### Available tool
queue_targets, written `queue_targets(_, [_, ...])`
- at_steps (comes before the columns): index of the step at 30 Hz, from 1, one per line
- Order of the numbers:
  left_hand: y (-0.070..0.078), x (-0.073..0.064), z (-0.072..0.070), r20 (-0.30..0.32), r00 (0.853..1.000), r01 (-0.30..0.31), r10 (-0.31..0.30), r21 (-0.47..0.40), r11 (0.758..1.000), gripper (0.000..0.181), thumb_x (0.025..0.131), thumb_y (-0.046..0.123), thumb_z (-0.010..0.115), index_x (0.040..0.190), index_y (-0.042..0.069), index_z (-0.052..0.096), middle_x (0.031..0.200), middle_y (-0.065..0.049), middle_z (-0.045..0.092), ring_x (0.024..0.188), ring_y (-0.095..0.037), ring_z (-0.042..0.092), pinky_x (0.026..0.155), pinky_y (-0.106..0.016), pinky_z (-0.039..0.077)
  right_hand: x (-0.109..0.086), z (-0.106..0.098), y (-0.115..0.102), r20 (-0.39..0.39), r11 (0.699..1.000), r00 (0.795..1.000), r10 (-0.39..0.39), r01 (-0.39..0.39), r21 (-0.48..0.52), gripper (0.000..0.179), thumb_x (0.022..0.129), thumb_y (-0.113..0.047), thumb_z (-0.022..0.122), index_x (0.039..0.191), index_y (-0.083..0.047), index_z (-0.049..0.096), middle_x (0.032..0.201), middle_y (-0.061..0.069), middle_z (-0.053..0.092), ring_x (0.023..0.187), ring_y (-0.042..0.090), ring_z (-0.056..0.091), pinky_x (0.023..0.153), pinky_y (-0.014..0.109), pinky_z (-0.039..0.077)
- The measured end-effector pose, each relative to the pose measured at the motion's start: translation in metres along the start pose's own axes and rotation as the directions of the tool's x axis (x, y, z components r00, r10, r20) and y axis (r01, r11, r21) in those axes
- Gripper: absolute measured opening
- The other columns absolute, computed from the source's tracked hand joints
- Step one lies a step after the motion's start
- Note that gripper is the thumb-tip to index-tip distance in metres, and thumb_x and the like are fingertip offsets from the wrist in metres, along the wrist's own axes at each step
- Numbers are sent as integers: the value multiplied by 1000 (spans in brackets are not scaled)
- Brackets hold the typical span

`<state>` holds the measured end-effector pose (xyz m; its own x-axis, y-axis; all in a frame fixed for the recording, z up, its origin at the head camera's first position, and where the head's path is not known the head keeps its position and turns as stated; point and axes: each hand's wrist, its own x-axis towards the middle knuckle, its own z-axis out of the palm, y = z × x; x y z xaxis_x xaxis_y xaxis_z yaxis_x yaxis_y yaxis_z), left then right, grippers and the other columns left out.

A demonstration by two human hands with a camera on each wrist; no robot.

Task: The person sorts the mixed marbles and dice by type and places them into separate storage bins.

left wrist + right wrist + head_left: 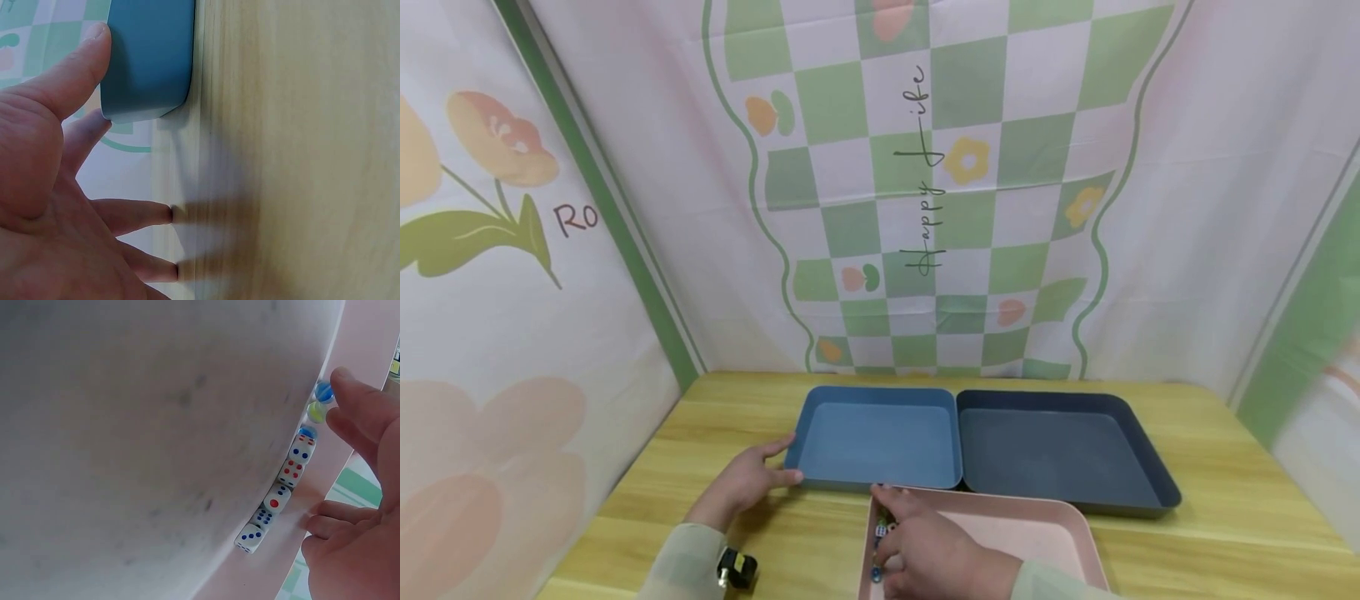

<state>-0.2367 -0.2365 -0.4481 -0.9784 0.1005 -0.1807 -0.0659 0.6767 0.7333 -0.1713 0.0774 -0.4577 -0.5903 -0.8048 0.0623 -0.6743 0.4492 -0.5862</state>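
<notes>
My left hand is at the near left corner of the blue tray, thumb and forefinger touching it. In the left wrist view the other fingers are spread out, clear of the tray's wall. Over the left side of the pink tray is my right hand, one finger reaching to the far left corner. Several white dice line up along that tray's wall in the right wrist view. Beside them lie a blue marble and a yellow-green marble, thumb and forefinger tips close by.
A dark grey-blue tray stands against the right side of the blue one. All three trays sit on a wood-grain table. Printed cloth hangs behind it. A small black device is at the left wrist.
</notes>
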Motion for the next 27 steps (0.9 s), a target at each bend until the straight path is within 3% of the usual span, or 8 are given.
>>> queue_targets(10, [1,1,0,1,1000,-4,4,28,1000,76,81,41,81,148,26,50,150,-23,41,136,-52,33,106,-70,24,1,1,-4,20,998,997,70,-70,-6,15,83,-25,81,97,-31,80,159,17,29,144,39,25,111,52,34])
queue_targets(27, [2,-2,0,1,1000,-4,4,22,1000,75,82,38,81,149,24,49,150,-25,41,135,-53,33,106,-71,24,3,6,-5,0,993,1000,21,-20,-116,22,84,-29,80,106,-32,79,157,20,31,145,32,26,113,52,30])
